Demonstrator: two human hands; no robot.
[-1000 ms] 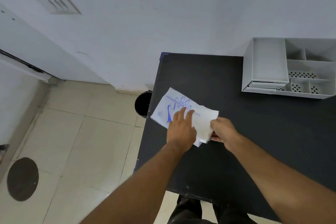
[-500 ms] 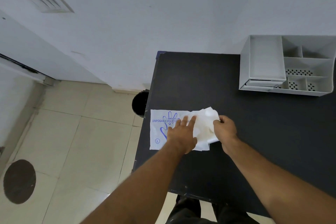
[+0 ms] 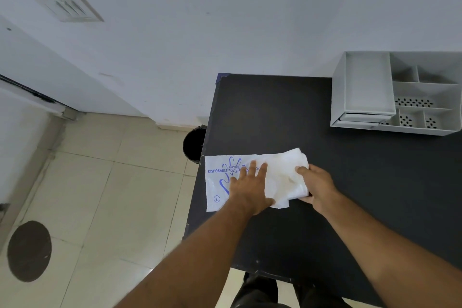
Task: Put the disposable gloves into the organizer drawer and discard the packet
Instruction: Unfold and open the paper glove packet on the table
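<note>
A white packet (image 3: 217, 177) with blue print of a hand lies flat at the left edge of the black table (image 3: 275, 112). My left hand (image 3: 248, 189) presses flat on the packet, fingers spread. A wad of translucent white disposable gloves (image 3: 282, 172) sticks out of the packet's right end, and my right hand (image 3: 317, 186) grips that wad. The grey organizer (image 3: 365, 87) stands at the table's back right; its drawer front (image 3: 365, 117) shows at the lower left and looks nearly closed.
A black bin (image 3: 193, 144) stands on the tiled floor just left of the table's edge, beside the wall. A dark round patch (image 3: 28, 250) marks the floor at the far left. My legs show below the table's near edge.
The packet went from lying at a slant to lying square along the table's left edge. My right hand has drawn the gloves further out to the right while my left hand holds the packet down.
</note>
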